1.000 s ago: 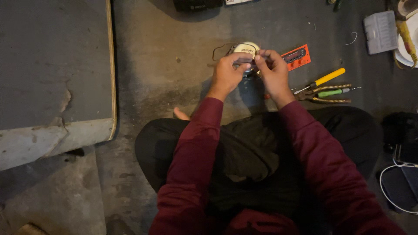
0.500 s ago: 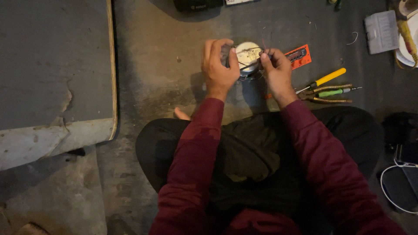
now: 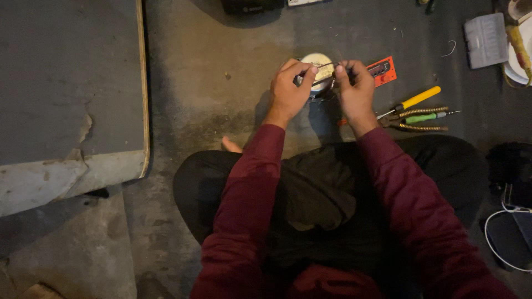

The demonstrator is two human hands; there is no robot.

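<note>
Off to the left, a large grey board (image 3: 61, 83) with a pale wooden edge covers much of the concrete floor (image 3: 221, 66). Nearer, the left hand (image 3: 288, 91) and right hand (image 3: 356, 91) pinch the two ends of a thin wire (image 3: 324, 67), stretched between them above a round cream-coloured device (image 3: 318, 61) which they partly hide. Just right lies an orange card (image 3: 383, 71), then a yellow-handled screwdriver (image 3: 414, 99), pliers (image 3: 420, 119) and a green-handled screwdriver (image 3: 425, 117); a grey case (image 3: 486, 40) sits well apart.
</note>
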